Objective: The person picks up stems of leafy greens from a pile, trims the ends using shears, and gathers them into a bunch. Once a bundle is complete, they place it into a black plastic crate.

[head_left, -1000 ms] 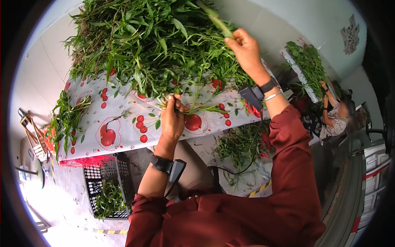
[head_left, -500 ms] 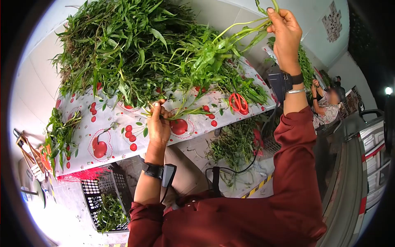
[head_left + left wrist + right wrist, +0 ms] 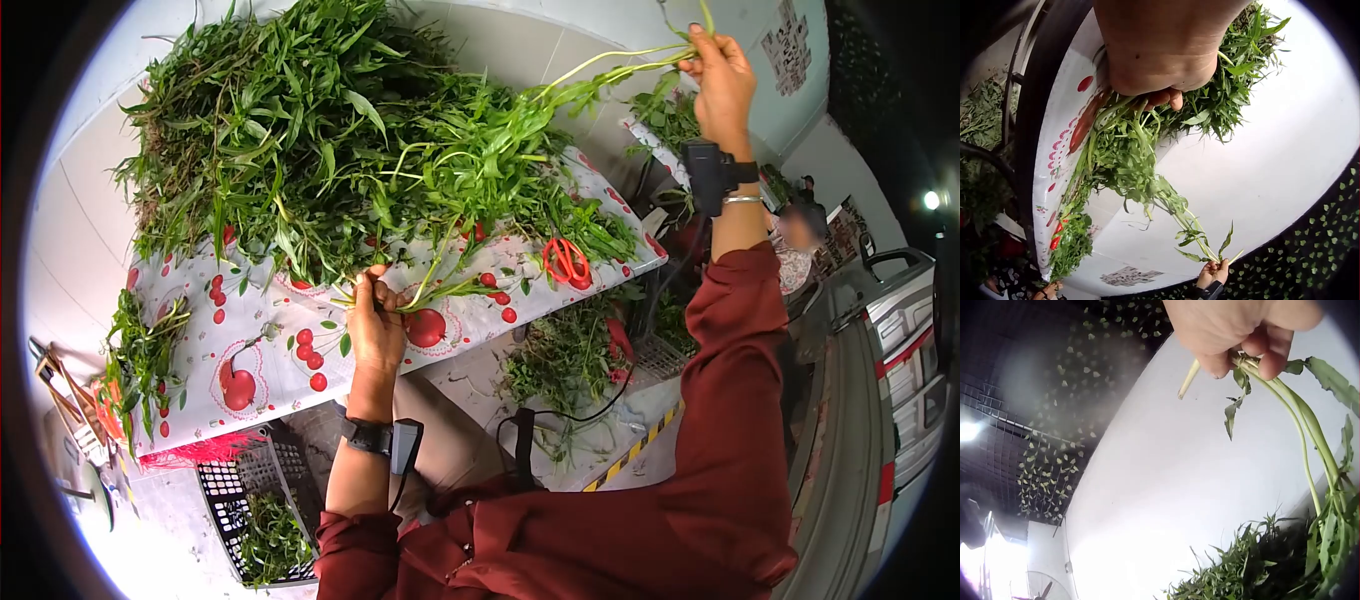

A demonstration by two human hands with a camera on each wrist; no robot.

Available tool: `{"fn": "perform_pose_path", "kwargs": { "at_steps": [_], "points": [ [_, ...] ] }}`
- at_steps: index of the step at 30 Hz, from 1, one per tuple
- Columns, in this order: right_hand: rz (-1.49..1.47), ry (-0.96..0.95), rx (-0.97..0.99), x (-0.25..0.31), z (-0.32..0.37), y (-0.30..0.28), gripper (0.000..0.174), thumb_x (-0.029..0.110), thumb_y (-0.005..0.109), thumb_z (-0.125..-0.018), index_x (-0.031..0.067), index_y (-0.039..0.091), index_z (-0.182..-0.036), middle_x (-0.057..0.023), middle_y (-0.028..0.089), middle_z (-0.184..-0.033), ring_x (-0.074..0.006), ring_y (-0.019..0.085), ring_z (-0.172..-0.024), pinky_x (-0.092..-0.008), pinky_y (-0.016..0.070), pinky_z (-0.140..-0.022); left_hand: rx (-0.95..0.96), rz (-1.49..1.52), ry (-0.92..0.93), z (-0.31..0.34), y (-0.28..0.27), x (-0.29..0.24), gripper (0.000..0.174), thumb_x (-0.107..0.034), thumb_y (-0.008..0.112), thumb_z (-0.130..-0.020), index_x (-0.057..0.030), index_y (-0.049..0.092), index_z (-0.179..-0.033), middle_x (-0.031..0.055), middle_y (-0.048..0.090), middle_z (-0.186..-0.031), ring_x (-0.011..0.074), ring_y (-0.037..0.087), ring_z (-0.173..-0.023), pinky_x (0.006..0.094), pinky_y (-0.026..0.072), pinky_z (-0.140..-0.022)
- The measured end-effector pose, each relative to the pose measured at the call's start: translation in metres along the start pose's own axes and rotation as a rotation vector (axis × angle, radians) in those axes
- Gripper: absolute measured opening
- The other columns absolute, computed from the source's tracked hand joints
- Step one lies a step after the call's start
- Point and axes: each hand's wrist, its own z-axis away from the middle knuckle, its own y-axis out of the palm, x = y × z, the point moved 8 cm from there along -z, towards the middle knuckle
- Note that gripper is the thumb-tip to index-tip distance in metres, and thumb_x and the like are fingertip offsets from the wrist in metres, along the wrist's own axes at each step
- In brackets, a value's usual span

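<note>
My right hand (image 3: 722,85) is raised at the upper right, pinching the ends of several long green stems (image 3: 610,75). Their leafy parts trail back over a big heap of leafy greens (image 3: 290,130) on the table. In the right wrist view, the thumb and fingers (image 3: 1272,362) close round the pale stems (image 3: 1300,415), one cut end poking out. My left hand (image 3: 375,330) stays low at the table's front, gripping a small bunch of stems (image 3: 445,292) that points right. Red-handled scissors (image 3: 566,262) lie to the right of that bunch.
The table's cherry-print cloth (image 3: 270,330) has a smaller bunch of greens (image 3: 145,350) at its left end. Below stands a black crate (image 3: 235,500) with greens in it. More greens (image 3: 560,365) lie under the table. Another person (image 3: 800,235) sits at the far right.
My right hand has moved up and right, drawing the stems partly out from the heap. The scissors have come into view. My left hand keeps its hold on its bunch.
</note>
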Motion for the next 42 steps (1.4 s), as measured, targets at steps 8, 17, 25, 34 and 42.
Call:
{"fn": "perform_pose_path", "kwargs": {
  "at_steps": [8, 17, 25, 34, 42],
  "points": [
    [0.129, -0.062, -0.107, 0.033, -0.055, -0.059, 0.014, 0.011, 0.068, -0.078, 0.004, 0.055, -0.078, -0.0004, 0.053, -0.06, -0.0078, 0.053, -0.052, -0.0206, 0.0477, -0.054, -0.005, -0.002, 0.002, 0.0, -0.002, 0.002, 0.026, -0.027, 0.041, -0.095, -0.0037, 0.054, -0.095, -0.0035, 0.035, -0.065, 0.0086, 0.031, -0.057, 0.0255, 0.0375, -0.059],
    [0.517, -0.349, 0.048, 0.073, -0.003, 0.012, 0.02, 0.015, 0.067, -0.079, -0.0014, 0.06, -0.087, -0.0002, 0.056, -0.067, -0.0071, 0.055, -0.058, -0.0193, 0.0429, -0.052, -0.017, 0.007, -0.004, -0.002, -0.006, 0.004, 0.022, -0.024, 0.044, -0.094, -0.0048, 0.054, -0.098, -0.0058, 0.031, -0.063, 0.0065, 0.027, -0.055, 0.0232, 0.0321, -0.057],
    [0.428, -0.224, 0.696, -0.027, 0.22, 0.187, 0.016, 0.012, 0.068, -0.07, 0.0048, 0.054, -0.071, -0.0068, 0.05, -0.064, -0.0218, 0.052, -0.056, -0.0328, 0.0418, -0.051, 0.04, -0.001, 0.038, -0.004, -0.006, 0.002, 0.029, -0.02, 0.055, -0.087, 0.0001, 0.053, -0.108, -0.0066, 0.035, -0.062, 0.0064, 0.036, -0.056, 0.0261, 0.0427, -0.061],
    [0.3, -0.007, 0.877, -0.063, 0.315, 0.226, 0.013, 0.003, 0.065, -0.07, 0.0013, 0.054, -0.076, -0.0061, 0.049, -0.067, -0.0172, 0.048, -0.054, -0.0294, 0.0391, -0.05, -0.025, 0.055, 0.05, -0.002, -0.003, -0.006, 0.031, -0.017, 0.059, -0.083, -0.0014, 0.054, -0.11, -0.0055, 0.044, -0.07, 0.0069, 0.038, -0.063, 0.0217, 0.0375, -0.064],
    [0.062, 0.439, 0.877, -0.084, 0.327, 0.195, 0.016, 0.001, 0.059, -0.077, 0.0015, 0.06, -0.093, -0.0026, 0.059, -0.073, -0.0051, 0.052, -0.063, -0.0217, 0.0421, -0.053, -0.022, 0.05, 0.036, -0.005, -0.007, 0.001, 0.015, -0.013, 0.055, -0.087, -0.0032, 0.057, -0.099, -0.0049, 0.043, -0.065, 0.0068, 0.037, -0.058, 0.0218, 0.0362, -0.061]
  ]
}}
